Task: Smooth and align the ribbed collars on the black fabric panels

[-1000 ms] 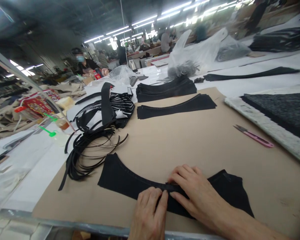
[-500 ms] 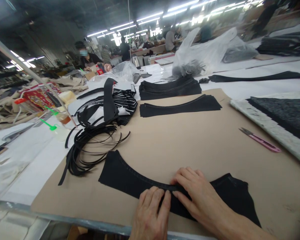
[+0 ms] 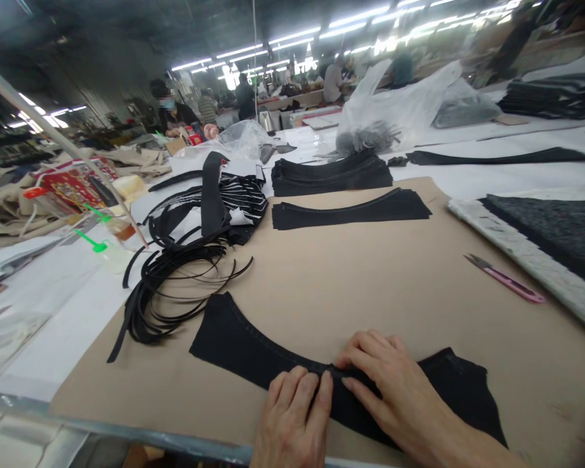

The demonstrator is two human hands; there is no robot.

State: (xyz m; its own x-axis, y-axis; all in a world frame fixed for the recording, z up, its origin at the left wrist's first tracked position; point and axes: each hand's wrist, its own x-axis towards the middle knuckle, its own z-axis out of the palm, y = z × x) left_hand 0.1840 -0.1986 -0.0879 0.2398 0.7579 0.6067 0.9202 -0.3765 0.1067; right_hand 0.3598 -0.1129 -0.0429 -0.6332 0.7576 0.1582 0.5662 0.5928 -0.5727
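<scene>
A curved black fabric piece (image 3: 253,354) lies across the brown board in front of me, its concave upper edge showing a narrow stitched or folded band. My left hand (image 3: 297,409) presses on its middle, fingers together and closed on that edge. Just to the right, my right hand (image 3: 385,383) has the same edge between thumb and bent fingers. The fingertips of both hands are close together. Part of the fabric is hidden beneath my right hand and forearm.
Pink-handled thread snips (image 3: 509,283) lie on the brown board (image 3: 351,273). Coiled black strips (image 3: 151,312) sit at left, near green-tipped bottles (image 3: 110,253). Farther back are a cut black piece (image 3: 351,211), a black stack (image 3: 329,177) and a plastic bag (image 3: 409,97). A masked person (image 3: 173,117) works beyond.
Both hands stay on the fabric edge; the right hand has shifted very slightly right, its fingers still bent over the edge. The view has tilted slightly.
</scene>
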